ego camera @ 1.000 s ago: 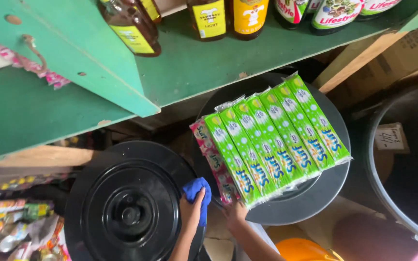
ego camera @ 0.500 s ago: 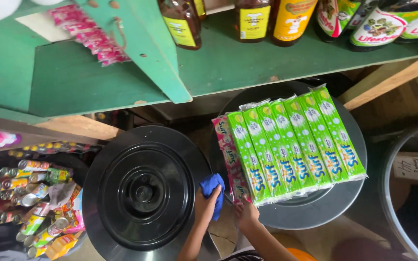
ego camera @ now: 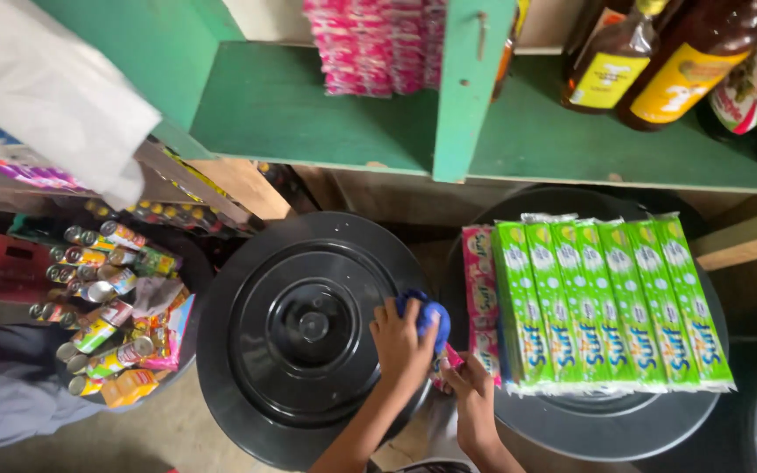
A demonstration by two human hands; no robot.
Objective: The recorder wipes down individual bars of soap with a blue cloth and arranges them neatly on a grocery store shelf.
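Note:
My left hand (ego camera: 400,343) is closed on a blue cloth (ego camera: 429,315) at the right edge of a black round bin lid (ego camera: 300,333). My right hand (ego camera: 470,398) grips the near end of a pink sachet strip (ego camera: 481,289) that lies beside a flat row of green sachet strips (ego camera: 606,302). Both kinds of strips rest on a second black round lid (ego camera: 606,420) to the right.
A green wooden shelf (ego camera: 326,114) runs overhead with brown sauce bottles (ego camera: 659,52) and pink packets (ego camera: 378,44). A heap of small cans and packets (ego camera: 107,298) sits at the left. A white bag (ego camera: 45,88) hangs upper left.
The view has swung left and down, so the lids and strips sit further right. My left hand keeps the blue cloth at the lid's edge; my right stays at the pink strip.

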